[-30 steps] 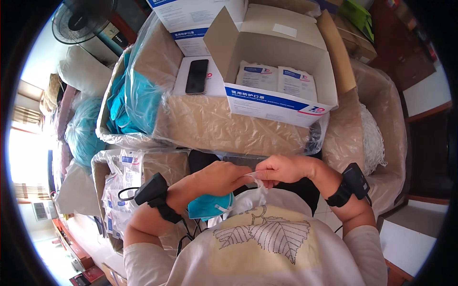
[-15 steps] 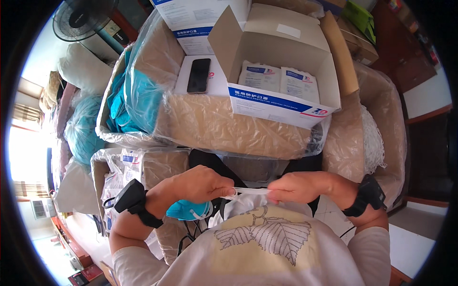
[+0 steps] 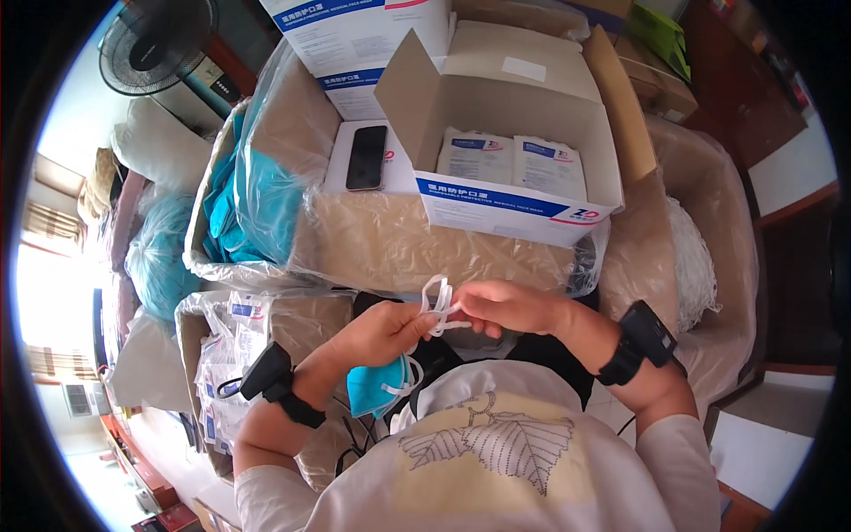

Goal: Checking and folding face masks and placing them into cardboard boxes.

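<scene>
My left hand [image 3: 386,332] is closed, pinching looped white elastic strap [image 3: 437,297] between thumb and fingers. Facing it, my right hand [image 3: 514,308] has its fingers bent, and the thumb and fingertips meet the same strap. A teal cup-shaped face mask [image 3: 372,388] hangs just below my left hand, with white strap lying along its edge. Whether the strap in my hands joins that mask is hidden. Both hands are held in front of my shirt, close together.
Ahead stands an open white carton [image 3: 514,213] holding white packets, with a phone [image 3: 366,158] on a white box beside it. Left are teal masks [image 3: 229,208] in a lined box and a box of packets [image 3: 213,390]. White strap bundles [image 3: 694,262] fill a carton at right.
The strap, stretched straight between my hands before, is now slack and looped. My hands have come closer together and moved up slightly. More of the teal mask shows.
</scene>
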Available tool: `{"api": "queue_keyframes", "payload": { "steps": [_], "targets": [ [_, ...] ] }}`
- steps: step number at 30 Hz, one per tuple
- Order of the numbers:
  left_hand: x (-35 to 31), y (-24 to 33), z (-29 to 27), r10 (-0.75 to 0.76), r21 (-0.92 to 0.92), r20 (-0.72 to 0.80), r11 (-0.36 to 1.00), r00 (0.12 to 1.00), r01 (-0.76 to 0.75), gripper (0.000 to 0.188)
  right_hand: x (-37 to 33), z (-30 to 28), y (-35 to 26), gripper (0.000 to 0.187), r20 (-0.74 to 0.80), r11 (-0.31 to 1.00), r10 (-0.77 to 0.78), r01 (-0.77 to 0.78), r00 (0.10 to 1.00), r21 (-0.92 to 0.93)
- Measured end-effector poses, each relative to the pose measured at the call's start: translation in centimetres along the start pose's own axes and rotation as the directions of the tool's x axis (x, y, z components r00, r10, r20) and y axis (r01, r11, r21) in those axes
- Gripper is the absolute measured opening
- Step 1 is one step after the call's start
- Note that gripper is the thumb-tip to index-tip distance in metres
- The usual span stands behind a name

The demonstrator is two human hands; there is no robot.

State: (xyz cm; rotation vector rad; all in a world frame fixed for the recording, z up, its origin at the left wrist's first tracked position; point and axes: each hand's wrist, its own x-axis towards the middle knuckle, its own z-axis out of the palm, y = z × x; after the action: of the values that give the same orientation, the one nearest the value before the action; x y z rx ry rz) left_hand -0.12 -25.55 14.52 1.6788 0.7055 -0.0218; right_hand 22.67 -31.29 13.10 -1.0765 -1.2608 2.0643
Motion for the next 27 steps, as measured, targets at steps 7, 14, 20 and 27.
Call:
{"api": "queue_keyframes", "payload": {
  "steps": [7,14,20,27],
  "targets": [
    [0.2,0.4,-0.4,0.077,0.290,0.012,0.954,0.997,-0.077,0.028,1.1,0.7,0.1,0.047,0.160,0.988,0.128,-0.111,0.979,-0.111],
    [0.4,0.2,0.2,0.222,0.551,0.035,0.809,0.974,-0.205,0.023,0.7,2.2,-0.8,0.042,0.136,0.953,0.292,-0.277,0.947,-0.120],
    [-1.8,1.1,-1.6,0.204,0.614,0.124,0.753,0.971,-0.237,0.025,-2.2,1.6,-0.2,0.036,0.141,0.914,0.133,-0.067,0.981,-0.400],
    [-2.8,1.9,-1.3,0.299,0.581,0.215,0.726,0.929,-0.368,0.026,-8.4,2.3,-1.4,0.033,0.094,0.918,0.220,-0.173,0.971,-0.357]
  ]
}}
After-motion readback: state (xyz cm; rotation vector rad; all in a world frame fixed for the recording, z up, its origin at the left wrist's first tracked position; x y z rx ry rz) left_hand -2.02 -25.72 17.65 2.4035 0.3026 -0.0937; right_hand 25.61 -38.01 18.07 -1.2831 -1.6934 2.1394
